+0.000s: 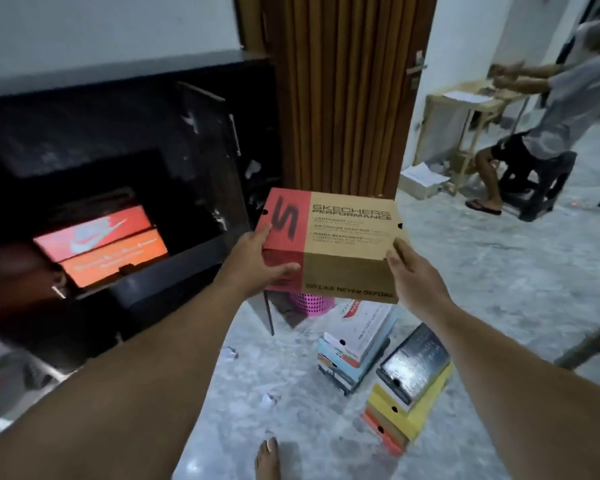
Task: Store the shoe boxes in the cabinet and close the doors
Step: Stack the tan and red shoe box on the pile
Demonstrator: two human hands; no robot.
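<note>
Two hands carry the box (329, 244) at mid-frame, my left hand (257, 261) and right hand (413, 271) each gripping an end, so I should keep it level and slide it onto the orange boxes (101, 247) inside the cabinet (125, 98) at left.

Matt cardboard shoe box (340, 237); glossy black cabinet (118, 140); ribbed wooden door (347, 81).

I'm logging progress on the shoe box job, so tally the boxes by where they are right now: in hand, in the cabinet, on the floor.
In hand: 1, the red and brown cardboard Skechers box, left hand and right hand gripping its ends.
In the black cabinet: 1 clearly visible, the orange Nike box.
On the floor: two stacks, exact box count unclear.
Total clearly countable: 2, plus the stacks.
</note>
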